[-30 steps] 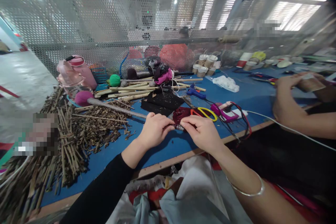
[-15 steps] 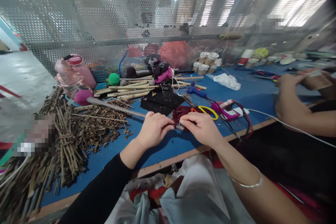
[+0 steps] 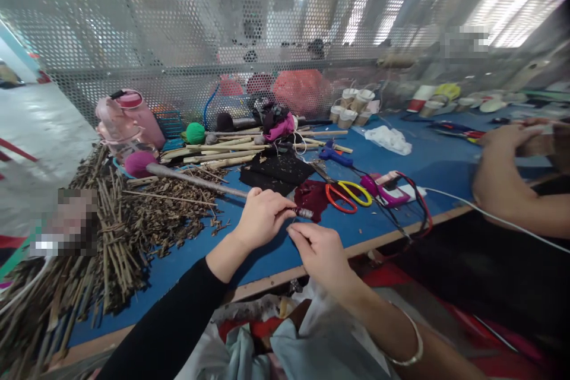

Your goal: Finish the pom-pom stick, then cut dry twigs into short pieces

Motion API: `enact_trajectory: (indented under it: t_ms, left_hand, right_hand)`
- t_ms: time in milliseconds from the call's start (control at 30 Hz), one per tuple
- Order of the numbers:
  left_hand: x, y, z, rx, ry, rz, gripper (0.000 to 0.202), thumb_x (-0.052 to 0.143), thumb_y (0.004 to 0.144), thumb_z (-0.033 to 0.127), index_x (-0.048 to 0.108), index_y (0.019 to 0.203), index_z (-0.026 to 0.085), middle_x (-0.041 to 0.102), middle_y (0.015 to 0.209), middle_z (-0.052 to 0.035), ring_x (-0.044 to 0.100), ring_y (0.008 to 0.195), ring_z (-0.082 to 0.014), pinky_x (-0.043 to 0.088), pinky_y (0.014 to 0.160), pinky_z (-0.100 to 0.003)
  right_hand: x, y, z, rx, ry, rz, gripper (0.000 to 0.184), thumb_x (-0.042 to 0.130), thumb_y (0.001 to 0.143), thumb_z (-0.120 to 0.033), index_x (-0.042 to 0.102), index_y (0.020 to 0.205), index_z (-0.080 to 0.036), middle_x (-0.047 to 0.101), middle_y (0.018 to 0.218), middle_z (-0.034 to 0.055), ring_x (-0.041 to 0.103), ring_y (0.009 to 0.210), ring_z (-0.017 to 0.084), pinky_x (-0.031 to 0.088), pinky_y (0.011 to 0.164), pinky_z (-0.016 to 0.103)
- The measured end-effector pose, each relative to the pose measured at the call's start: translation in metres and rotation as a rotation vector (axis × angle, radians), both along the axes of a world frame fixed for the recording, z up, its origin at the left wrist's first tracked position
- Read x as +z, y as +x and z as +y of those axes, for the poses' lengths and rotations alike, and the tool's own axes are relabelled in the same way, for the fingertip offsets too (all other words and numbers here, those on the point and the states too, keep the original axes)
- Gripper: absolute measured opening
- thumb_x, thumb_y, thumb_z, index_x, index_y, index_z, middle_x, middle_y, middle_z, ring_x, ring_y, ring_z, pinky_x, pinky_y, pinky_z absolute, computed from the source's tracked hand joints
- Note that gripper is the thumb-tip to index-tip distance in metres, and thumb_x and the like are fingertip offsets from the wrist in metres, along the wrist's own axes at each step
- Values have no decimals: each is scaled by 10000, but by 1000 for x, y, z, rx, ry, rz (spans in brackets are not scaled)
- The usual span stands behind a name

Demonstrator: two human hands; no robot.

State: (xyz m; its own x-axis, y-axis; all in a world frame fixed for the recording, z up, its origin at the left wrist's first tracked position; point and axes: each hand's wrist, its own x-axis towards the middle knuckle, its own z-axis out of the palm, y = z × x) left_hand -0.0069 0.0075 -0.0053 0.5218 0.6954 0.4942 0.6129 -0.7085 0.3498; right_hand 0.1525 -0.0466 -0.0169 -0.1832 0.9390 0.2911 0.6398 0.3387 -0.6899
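Observation:
My left hand [image 3: 262, 217] is closed in a pinch on the near end of a grey stick [image 3: 196, 180], whose tip [image 3: 304, 212] is wrapped in dark red cloth. The stick runs back to the left across the blue table [image 3: 191, 261]. My right hand [image 3: 317, 252] hovers just below and in front of that tip, fingers pinched together; what they hold, if anything, is too small to make out. A dark red cloth piece [image 3: 314, 197] lies on the table right behind the tip.
Scissors with red and yellow handles [image 3: 348, 195] and a pink glue gun [image 3: 386, 186] lie to the right. Black fabric [image 3: 276, 171], sticks [image 3: 231, 151], dry twigs [image 3: 111, 231] and a pink bottle [image 3: 129, 122] sit at left. Another person's hands [image 3: 512, 166] work at right.
My right hand has drawn back from the stick's tip toward me and down. The dark red cloth and scissors behind it are now uncovered. My left hand keeps its pinch.

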Motion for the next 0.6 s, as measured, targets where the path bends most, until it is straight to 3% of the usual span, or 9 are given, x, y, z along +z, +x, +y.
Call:
enact_trajectory:
  t_ms: [67,133,267,367,467,533,600]
  left_hand:
    - [-2,0,-1,-17,-26,28,184,501,886,331,644,936,227,691,865,-13,570,827,-162,289,777,-351]
    - [-2,1,-3,-36,-41,46,195,493,889,342,640,940,226,688,863,-19,567,823,-168,289,760,-347]
    - [3,1,-7,-69,-40,61,224,464,900,363,622,958,215,675,858,-26,558,809,-172,295,743,-340]
    - [8,-1,-7,-83,-36,67,208,467,900,325,602,1009,210,670,891,-34,558,832,-174,309,767,-343]
    - [9,-3,-4,-78,-28,45,202,484,890,298,587,1035,201,673,927,-50,566,857,-182,324,791,-350]
    - [7,-4,-1,-46,-14,5,173,505,879,284,596,997,197,678,924,-51,573,861,-184,331,806,-355]
    - [4,-3,1,-30,-4,-17,142,526,866,271,609,956,198,684,906,-41,579,854,-180,338,805,-351]
  right_hand:
    - [14,1,-6,-13,155,-187,282,418,879,-236,675,780,-181,688,778,65,603,719,182,403,658,276]
    - [30,9,0,24,214,-307,250,446,861,-213,685,793,-183,690,775,62,608,725,183,397,657,272]
    - [47,31,33,94,115,-226,189,526,815,-227,697,744,-185,697,748,34,605,692,160,412,666,255]
    - [36,40,50,70,-75,-16,201,562,785,-305,699,729,-169,691,687,21,588,626,154,425,617,252]
    - [12,36,48,30,-192,169,248,566,762,-359,697,740,-150,672,649,10,569,586,155,423,563,253]
    - [-2,27,35,20,-215,206,238,568,761,-355,695,748,-153,669,643,4,577,590,166,430,559,260]
    - [-9,15,19,-3,-135,126,225,536,801,-328,693,748,-175,685,676,17,602,637,187,444,596,276]
